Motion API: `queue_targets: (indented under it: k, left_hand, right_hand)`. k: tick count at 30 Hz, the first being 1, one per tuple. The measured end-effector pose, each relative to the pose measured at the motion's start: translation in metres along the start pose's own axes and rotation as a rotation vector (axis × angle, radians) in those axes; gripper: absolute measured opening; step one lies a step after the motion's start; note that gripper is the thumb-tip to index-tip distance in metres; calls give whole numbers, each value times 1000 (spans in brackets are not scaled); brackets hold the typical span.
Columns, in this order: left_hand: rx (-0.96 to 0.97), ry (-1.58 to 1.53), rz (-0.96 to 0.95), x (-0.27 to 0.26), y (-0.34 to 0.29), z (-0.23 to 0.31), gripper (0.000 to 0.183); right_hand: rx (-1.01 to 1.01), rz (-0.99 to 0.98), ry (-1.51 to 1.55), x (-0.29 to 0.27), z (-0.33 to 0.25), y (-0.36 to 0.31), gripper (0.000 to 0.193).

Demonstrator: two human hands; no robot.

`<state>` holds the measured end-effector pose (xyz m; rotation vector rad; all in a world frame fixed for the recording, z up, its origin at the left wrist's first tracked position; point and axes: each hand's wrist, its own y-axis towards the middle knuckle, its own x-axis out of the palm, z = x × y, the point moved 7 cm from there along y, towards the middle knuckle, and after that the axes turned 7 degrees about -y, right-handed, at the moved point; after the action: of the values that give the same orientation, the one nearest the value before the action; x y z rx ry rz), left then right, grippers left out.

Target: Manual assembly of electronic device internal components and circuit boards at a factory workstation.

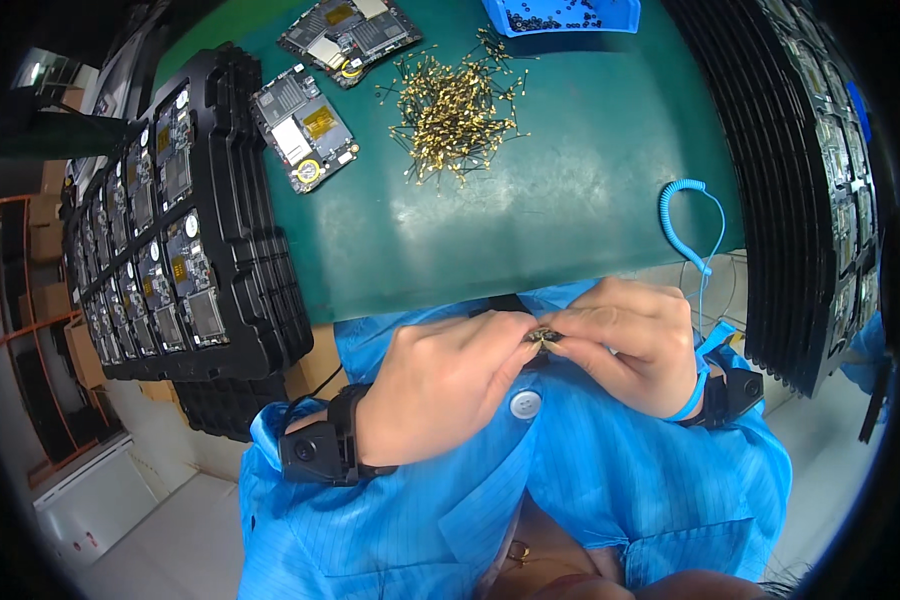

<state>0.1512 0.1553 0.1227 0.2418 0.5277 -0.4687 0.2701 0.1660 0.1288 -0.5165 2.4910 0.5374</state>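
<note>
Close in front of my chest, just off the near edge of the table, my two hands meet fingertip to fingertip. My left hand (440, 375) is closed, pinching a small gold-and-black part (543, 340) between thumb and fingers. From the other side my right hand (630, 340) pinches the same part, its fingers bent. Fingertips cover most of it, so its exact kind is hidden. On the table beyond lies a loose pile of small gold-ended pieces with thin black leads (457, 112).
Two circuit boards (305, 128) lie left of the pile on the green mat (570, 210). A blue bin (622, 15) at the back holds small black rings. Stacked black trays (232, 250) of boards flank the table, with another stack (735, 170) at right. A coiled blue cord (675, 230) hangs near my right wrist.
</note>
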Motion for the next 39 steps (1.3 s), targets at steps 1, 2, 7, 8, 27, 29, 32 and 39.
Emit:
queue_targets:
  k: [1,2,7,8,27,29,32,39]
  left_hand:
    - [-1,-1,-2,0,0,0,11]
    - [-2,-2,-5,0,0,0,11]
    - [-4,-15,0,0,0,-1,11]
    - [-10,-22,-8,0,0,-1,11]
    - [-60,-87,-16,1,-3,-2,16]
    - [-55,-90,-12,1,-4,-2,16]
    - [-53,-86,-5,0,-4,-1,16]
    - [-72,-71,-23,1,-5,0,16]
  right_hand:
    - [0,-4,-2,0,0,0,15]
    - [2,-4,-1,0,0,1,15]
    - [-13,12,3,1,0,0,14]
    - [-12,12,4,1,0,0,14]
    - [-22,13,5,1,-3,-1,15]
    - [1,1,12,1,-2,-1,13]
    - [-9,8,9,1,-2,-1,13]
    - [-9,-5,14,2,-2,-3,14]
